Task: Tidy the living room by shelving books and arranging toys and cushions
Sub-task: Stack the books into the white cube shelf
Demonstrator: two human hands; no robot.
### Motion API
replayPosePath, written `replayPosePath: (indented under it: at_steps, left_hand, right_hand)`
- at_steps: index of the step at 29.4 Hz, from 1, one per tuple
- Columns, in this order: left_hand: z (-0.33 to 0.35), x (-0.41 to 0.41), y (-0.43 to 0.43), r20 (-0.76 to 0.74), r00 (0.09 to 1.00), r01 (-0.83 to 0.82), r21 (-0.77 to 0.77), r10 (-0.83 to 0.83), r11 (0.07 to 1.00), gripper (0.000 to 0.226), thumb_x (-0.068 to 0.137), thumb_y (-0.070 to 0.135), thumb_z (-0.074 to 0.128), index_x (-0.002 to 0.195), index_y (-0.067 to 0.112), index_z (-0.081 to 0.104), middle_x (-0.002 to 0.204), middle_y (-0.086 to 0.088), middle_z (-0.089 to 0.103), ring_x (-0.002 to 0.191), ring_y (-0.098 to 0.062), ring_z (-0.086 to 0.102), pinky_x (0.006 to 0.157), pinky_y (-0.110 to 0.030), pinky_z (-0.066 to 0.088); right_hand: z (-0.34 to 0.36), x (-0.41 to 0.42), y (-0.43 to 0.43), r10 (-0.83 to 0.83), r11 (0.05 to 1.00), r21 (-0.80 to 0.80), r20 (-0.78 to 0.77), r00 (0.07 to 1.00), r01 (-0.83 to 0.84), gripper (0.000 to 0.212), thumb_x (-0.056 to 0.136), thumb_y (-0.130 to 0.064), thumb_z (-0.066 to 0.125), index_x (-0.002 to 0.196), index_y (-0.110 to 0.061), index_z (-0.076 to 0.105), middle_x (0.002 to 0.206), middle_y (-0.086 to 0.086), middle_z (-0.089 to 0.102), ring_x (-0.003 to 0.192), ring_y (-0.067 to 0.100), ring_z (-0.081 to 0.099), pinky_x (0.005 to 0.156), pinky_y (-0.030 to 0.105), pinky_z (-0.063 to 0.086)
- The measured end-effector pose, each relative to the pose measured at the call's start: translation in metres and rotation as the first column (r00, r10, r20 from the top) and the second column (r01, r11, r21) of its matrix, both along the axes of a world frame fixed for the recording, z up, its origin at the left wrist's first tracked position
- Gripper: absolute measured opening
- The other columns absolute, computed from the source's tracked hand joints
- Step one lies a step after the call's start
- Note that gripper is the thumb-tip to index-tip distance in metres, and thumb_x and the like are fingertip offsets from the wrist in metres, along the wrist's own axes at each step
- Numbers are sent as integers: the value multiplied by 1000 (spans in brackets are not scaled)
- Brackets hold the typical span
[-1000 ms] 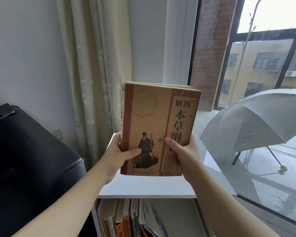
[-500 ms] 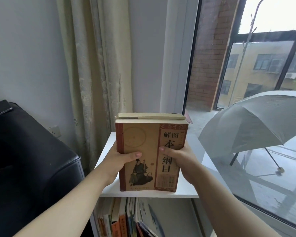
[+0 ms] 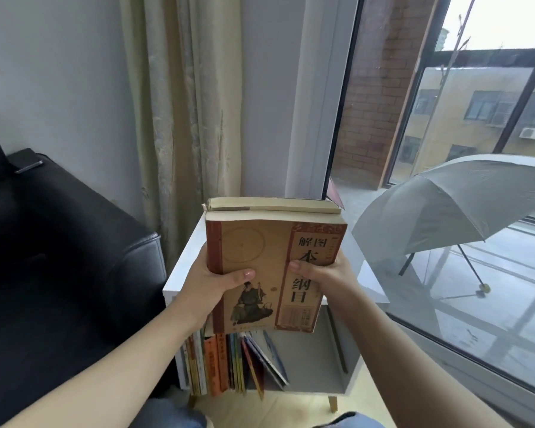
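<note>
Head view: a thick brown book (image 3: 260, 257) gripped by its two long edges. Left hand (image 3: 210, 282) curled round the spine side, thumb laid across the cover; right hand (image 3: 328, 279) curled round the opposite edge, thumb likewise on the front. A second book (image 3: 272, 205) pressed flat behind the first, seen only along its top edge.

Both carried in the air just in front of the white shelf unit (image 3: 184, 257) — apparently resting on neither its top nor its compartment floor.

Below, in the open compartment, a row of thin books (image 3: 223, 362) standing at the left, with the rightmost few leaning and bare room beside them.

Judged as partway through: some shelving apparently done, these two volumes not yet placed. Left to do: lowering them and sliding them in beside the leaning ones.

No toys or cushions in sight — impossible to say how that part stands.

Black leather sofa (image 3: 59, 257) at left, open grey umbrella (image 3: 464, 199) beyond the glass at right.
</note>
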State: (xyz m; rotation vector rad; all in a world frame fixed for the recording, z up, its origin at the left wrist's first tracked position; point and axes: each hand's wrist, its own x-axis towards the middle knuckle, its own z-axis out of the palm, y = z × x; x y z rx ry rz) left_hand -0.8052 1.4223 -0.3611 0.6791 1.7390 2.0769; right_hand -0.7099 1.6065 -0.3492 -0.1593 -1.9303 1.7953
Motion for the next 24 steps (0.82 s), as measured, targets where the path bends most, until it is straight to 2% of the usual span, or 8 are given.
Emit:
replayPosePath:
  at_steps: [6,9,11,14,17,19,22,24]
  left_hand:
    - [-29,27,-14,25,993,118,-214,-116,970,74,50,29,89,116,26,57,104,5,71,99,-13,66,89,-35,52]
    - [-44,21,-17,-14,989,135,-361,-150,923,68,46,27,86,107,23,57,102,1,67,98,-14,63,89,-32,50]
    - [-48,15,-21,-69,963,182,-544,-260,819,60,49,27,84,100,21,54,99,-1,60,93,-15,59,83,-31,49]
    - [-69,11,-14,-42,878,255,-800,-476,542,51,62,27,83,100,27,49,102,4,59,91,-12,60,77,-27,52]
    - [-97,19,8,-82,789,164,-927,-608,338,58,68,44,77,111,35,38,105,12,58,92,-8,60,78,-29,55]
    - [-113,28,15,-152,787,68,-942,-598,328,57,67,52,73,107,36,35,102,13,58,89,-10,60,77,-33,55]
    - [-126,26,26,-152,879,60,-905,-451,422,48,66,51,73,97,35,40,95,11,59,84,-12,61,73,-34,55]
    - [-128,24,36,-104,940,70,-872,-324,484,57,68,46,75,114,27,46,105,4,62,90,-16,62,76,-35,55]
  right_hand:
    - [-42,51,-3,6,999,-45,125,992,-1,71,48,-32,82,111,-9,58,97,5,72,91,24,70,77,40,58]
    - [-79,66,4,-3,999,-32,238,971,11,71,44,-31,84,108,-14,58,96,4,73,90,21,70,75,34,57]
    - [-100,72,6,-9,1000,-22,304,953,16,76,42,-28,85,110,-11,56,97,8,72,92,23,70,75,33,57]
    - [-131,71,8,42,999,-6,404,914,-43,73,42,-28,85,108,-18,56,98,6,72,92,19,69,78,32,57]
    - [-148,56,16,43,980,139,552,833,-142,61,54,-19,85,105,-33,55,99,-4,68,95,11,66,86,33,55]
    - [-154,51,20,12,957,222,614,789,-187,57,62,-15,84,104,-37,53,99,-8,66,97,8,62,90,35,53]
    - [-165,43,24,-132,937,333,621,773,-108,59,66,-26,80,115,-40,51,103,-15,63,102,7,59,93,39,50]
    - [-170,36,21,-276,916,400,599,752,17,67,72,-31,76,131,-34,44,115,-15,58,111,10,53,98,39,45]
